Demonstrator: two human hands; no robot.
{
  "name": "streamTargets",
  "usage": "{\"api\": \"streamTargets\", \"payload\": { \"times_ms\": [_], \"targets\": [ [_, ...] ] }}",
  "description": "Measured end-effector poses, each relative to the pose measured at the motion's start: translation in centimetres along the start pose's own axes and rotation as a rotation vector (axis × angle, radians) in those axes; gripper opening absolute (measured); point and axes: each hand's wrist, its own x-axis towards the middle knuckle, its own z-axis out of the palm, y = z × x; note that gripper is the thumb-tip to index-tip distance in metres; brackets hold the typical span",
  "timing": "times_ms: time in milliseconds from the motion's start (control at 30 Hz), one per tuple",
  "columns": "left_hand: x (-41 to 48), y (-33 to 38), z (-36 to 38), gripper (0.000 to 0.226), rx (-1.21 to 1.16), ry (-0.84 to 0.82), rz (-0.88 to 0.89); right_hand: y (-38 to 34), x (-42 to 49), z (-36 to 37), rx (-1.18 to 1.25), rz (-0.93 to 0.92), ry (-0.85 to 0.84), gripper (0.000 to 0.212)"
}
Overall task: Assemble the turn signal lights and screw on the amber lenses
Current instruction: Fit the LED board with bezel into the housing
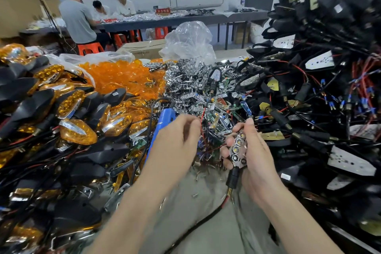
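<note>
1. Two big heaps fill the sides: black wired housings [309,88] on the right, finished amber turn signals [68,109] on the left.
2. Centre back: loose amber lenses [121,76] lie beside a pile of chrome reflectors [185,80].
3. Blue electric screwdriver [162,121] lies partly hidden behind the left hand [175,140].
4. Right hand [255,150]: fingers curled round an unlensed turn signal light [238,148], held at centre, reflector face up, black stem toward the wrist.
5. Left hand: fingers curled, tips pinching a thin red wire [203,113]; somewhat blurred.
</note>
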Motion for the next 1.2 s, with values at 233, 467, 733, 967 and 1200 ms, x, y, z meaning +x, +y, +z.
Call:
{"api": "streamTargets", "payload": {
  "times_ms": [233, 467, 733, 967, 1200],
  "targets": [
    [8.0, -2.0, 1.0, 0.025, 0.217, -0.142, -0.088, 0.0, 0.5, -0.7, 0.097, 0.083, -0.009, 0.049],
    [13.9, -2.6, 1.0, 0.034, 0.495, -0.189, -0.038, 0.0, 1.0, -0.9, 0.165, 0.136, -0.091, 0.035],
    [16.9, -10.6, -6.9, 0.047, 0.98, -0.347, -0.356, 0.8, 1.4, 0.3, 0.142, 0.142, -0.208, 0.01],
    [18.3, -12.9, -5.3, 0.064, 0.972, -0.422, -0.316, 1.2, 2.0, 0.0, 0.165, 0.214, -0.216, 0.019],
    [18.9, -13.6, -3.8, 0.055, 1.014, -0.328, -0.194, 1.2, 2.2, 0.2, 0.209, 0.24, -0.2, 0.02]
  ]
}}
